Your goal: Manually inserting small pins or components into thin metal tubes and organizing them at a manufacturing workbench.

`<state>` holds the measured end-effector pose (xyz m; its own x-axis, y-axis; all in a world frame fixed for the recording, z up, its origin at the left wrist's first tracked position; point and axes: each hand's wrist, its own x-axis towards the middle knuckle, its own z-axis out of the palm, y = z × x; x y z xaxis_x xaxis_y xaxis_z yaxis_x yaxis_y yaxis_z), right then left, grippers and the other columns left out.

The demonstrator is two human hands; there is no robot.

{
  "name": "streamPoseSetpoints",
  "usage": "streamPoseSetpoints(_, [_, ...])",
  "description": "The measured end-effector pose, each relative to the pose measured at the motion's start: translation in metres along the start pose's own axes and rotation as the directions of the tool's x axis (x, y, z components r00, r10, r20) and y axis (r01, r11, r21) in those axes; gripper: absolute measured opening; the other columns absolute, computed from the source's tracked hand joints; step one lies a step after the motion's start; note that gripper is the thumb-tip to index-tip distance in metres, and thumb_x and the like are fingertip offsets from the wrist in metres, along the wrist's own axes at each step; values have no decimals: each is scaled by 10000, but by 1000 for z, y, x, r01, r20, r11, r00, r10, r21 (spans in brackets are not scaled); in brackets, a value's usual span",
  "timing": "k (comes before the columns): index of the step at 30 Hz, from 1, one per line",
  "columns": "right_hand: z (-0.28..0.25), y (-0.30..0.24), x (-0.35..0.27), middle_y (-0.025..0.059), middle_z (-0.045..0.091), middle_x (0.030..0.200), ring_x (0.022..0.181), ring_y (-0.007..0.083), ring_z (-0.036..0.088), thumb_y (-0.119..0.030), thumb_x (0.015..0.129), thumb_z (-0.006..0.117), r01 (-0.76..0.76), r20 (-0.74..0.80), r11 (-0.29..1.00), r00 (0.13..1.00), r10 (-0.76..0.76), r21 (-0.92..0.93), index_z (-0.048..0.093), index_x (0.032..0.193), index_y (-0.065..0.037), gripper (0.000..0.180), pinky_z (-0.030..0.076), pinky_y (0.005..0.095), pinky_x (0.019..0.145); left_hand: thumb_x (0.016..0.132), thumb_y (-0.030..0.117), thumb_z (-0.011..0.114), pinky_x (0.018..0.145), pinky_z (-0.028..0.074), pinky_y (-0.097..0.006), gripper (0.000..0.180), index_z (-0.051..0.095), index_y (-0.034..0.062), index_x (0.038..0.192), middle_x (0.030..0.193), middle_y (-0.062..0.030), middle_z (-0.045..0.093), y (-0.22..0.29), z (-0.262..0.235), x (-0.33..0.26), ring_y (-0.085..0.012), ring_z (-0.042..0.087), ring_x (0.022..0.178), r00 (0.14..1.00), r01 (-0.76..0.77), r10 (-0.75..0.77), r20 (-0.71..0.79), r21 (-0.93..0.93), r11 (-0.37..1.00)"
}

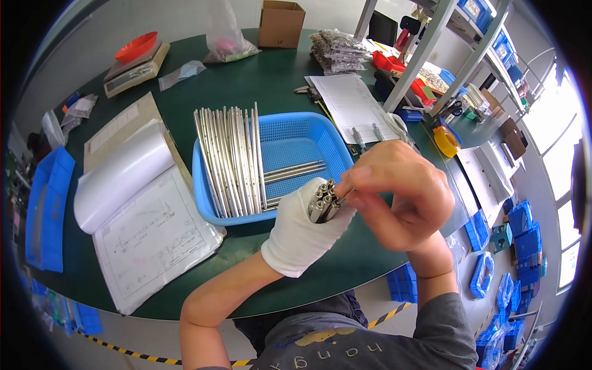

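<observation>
Clasping a bundle of metal rods [317,211] in the white-gloved left hand [302,237], wrapped closely round the shafts, at the near right corner of the blue basket [302,145]. With the bare right hand [404,197] curled beside that corner, pinching between thumb and forefinger what looks like a thin metal piece [341,200] at the bundle's right edge; too covered to tell whether loose or part of a rod. Note similar rods in a thick row [231,163] across the basket's left side, a few loose rods [296,171] on its bottom, an open binder [157,240] to its left, and the green counter [185,77] under it. Likely to handle as stiff, smooth and rather slippery, light singly but heavier together, hardly fragile yet apt to slide lengthwise. Best to hold the bundle firmly round its shafts just below the ring-shaped ends, letting the glove add grip, and to take any single rod by its tip.
</observation>
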<state>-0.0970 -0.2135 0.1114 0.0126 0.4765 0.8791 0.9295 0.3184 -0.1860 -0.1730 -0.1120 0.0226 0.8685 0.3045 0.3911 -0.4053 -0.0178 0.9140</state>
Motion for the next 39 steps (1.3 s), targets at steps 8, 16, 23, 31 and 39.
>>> streamPoseSetpoints(8, [-1,0,-2,62,640,708,577,191,583,33,619,709,-11,83,996,996,19,-94,642,895,-30,291,416,273,511,775,88,671,477,355,-250,194,491,27,734,565,0,457,-3,0,0,-69,374,526,1000,-17,17,-25,-10,1000])
streamPoseSetpoints(16, [0,-4,0,62,649,742,615,182,597,78,627,704,-91,-74,995,993,88,-45,640,905,-25,303,441,272,550,796,133,685,463,340,-264,238,498,23,698,549,5,458,12,6,1,-66,366,518,999,34,-36,-35,-45,998])
streamPoseSetpoints(23, [2,-1,-5,54,651,750,618,183,595,78,631,705,-121,-77,993,990,120,-10,641,907,-27,302,445,270,560,799,137,689,462,346,-266,234,513,20,700,552,2,480,10,5,0,-69,372,513,999,23,-22,-32,19,1000])
streamPoseSetpoints(31, [2,-1,-1,51,645,736,601,188,595,58,620,710,-132,-48,988,990,129,-77,640,915,-34,316,440,276,546,789,146,699,463,363,-279,235,514,19,716,555,-30,499,8,4,2,-97,393,496,999,-14,16,-28,73,997])
streamPoseSetpoints(39, [2,3,1,52,643,724,589,197,591,55,608,704,-10,84,991,996,21,-132,640,912,-38,324,436,277,542,759,130,705,475,392,-298,223,510,27,728,564,-76,522,-2,3,1,-177,459,474,995,-85,87,-53,30,996])
